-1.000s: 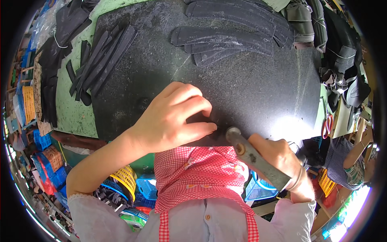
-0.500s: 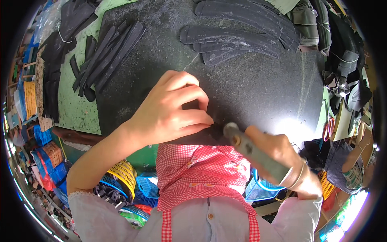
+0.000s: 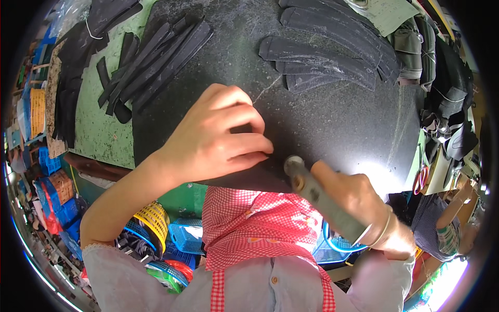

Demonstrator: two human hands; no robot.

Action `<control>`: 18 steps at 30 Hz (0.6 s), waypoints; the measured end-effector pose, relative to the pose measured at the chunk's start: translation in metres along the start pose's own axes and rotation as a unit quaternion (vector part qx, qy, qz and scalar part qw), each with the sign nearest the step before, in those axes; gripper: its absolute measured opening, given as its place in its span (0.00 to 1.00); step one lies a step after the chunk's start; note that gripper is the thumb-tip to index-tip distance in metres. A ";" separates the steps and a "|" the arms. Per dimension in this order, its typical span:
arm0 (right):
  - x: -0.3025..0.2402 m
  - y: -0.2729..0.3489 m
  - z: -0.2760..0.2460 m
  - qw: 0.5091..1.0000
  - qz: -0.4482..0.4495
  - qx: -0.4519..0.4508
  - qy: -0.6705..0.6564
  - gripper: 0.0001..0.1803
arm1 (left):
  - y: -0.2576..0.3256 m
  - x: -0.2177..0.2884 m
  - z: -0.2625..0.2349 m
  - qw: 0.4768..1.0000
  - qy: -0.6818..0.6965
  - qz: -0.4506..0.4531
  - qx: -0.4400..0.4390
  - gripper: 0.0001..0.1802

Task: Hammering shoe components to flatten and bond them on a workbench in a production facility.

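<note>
My left hand is closed over the near edge of the dark work surface, its fingers bent and their tips pressed down together. What lies under those fingertips is dark against dark, and I cannot make it out. Just right of them, my right hand is wrapped round a hammer. The hammer has a long grey head with a round face near my left fingertips. Most of its handle is hidden by my hand and the head.
Curved black strips lie at the far right of the surface, straighter black strips at the left. Rolled dark bundles and red-handled scissors sit at the right edge. Below are yellow and blue baskets. Another person is at the right.
The strips and surface have shifted rightward in the picture as the view turned. The hammer's round face sits slightly further left and up. Both hands keep nearly the same hold.
</note>
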State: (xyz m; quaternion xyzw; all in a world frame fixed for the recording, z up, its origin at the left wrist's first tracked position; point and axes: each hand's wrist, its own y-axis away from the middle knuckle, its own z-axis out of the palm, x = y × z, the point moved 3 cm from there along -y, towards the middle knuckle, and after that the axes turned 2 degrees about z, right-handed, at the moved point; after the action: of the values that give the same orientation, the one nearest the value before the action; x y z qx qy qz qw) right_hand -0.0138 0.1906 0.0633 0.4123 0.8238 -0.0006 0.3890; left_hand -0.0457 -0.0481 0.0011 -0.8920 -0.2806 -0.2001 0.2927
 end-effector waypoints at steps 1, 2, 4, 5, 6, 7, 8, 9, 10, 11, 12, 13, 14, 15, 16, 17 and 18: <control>-0.003 -0.003 -0.003 1.000 -0.002 0.016 0.014 0.09 | 0.005 -0.002 -0.003 1.000 0.002 -0.006 0.007 0.18; -0.007 -0.007 -0.006 0.999 -0.004 0.032 0.028 0.09 | 0.009 0.001 -0.005 1.000 -0.017 0.016 0.011 0.17; -0.013 -0.011 -0.003 0.999 -0.014 0.023 0.034 0.09 | 0.012 0.006 -0.003 0.996 -0.074 0.050 0.024 0.17; -0.015 -0.011 0.001 1.000 -0.027 0.014 0.005 0.09 | 0.012 0.005 -0.004 0.998 -0.047 0.038 0.024 0.17; -0.011 -0.011 0.009 0.999 -0.036 0.002 0.006 0.09 | 0.011 0.003 -0.008 0.999 -0.031 0.003 0.011 0.17; -0.011 -0.015 0.006 0.999 -0.039 0.000 0.008 0.09 | 0.013 -0.001 -0.011 0.999 -0.015 -0.034 0.000 0.17; -0.012 -0.019 0.000 0.999 -0.040 0.003 0.006 0.09 | 0.015 -0.004 -0.014 1.000 -0.007 -0.028 0.007 0.17; -0.012 -0.021 -0.004 0.999 -0.041 0.007 0.003 0.09 | 0.016 -0.004 -0.014 0.999 -0.033 0.001 0.022 0.17; -0.012 -0.018 -0.004 0.998 -0.024 0.011 0.064 0.09 | 0.018 -0.002 -0.012 0.997 -0.058 0.031 0.036 0.17; -0.014 -0.021 -0.003 0.998 -0.040 0.017 0.050 0.10 | 0.018 0.003 -0.010 0.993 -0.093 0.051 0.047 0.18; -0.017 -0.023 -0.001 0.997 -0.057 0.023 0.036 0.11 | 0.020 0.003 -0.012 0.993 -0.094 0.049 0.047 0.18; -0.013 -0.027 0.009 0.998 -0.044 -0.029 0.037 0.12 | 0.019 -0.001 -0.013 0.997 -0.069 0.013 0.035 0.18; -0.013 -0.031 0.007 0.998 -0.046 -0.030 0.038 0.12 | 0.019 -0.006 -0.014 0.998 -0.044 -0.023 0.023 0.19; -0.013 -0.035 0.002 0.999 -0.039 -0.031 0.008 0.12 | 0.020 -0.009 -0.015 0.998 -0.046 -0.025 0.024 0.19; -0.016 -0.038 -0.001 0.999 -0.032 -0.033 -0.023 0.12 | 0.022 -0.008 -0.017 0.997 -0.061 -0.014 0.032 0.19; -0.019 -0.038 -0.003 1.000 -0.021 -0.017 -0.011 0.12 | 0.025 -0.007 -0.020 0.996 -0.077 -0.004 0.040 0.19; -0.021 -0.039 -0.003 1.000 -0.019 0.000 0.010 0.13 | 0.028 -0.006 -0.022 0.995 -0.092 0.006 0.048 0.18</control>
State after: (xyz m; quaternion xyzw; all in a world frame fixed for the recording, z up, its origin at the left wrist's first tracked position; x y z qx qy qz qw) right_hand -0.0344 0.1513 0.0667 0.3968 0.8352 -0.0044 0.3807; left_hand -0.0373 -0.0830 0.0029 -0.8932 -0.3099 -0.1016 0.3095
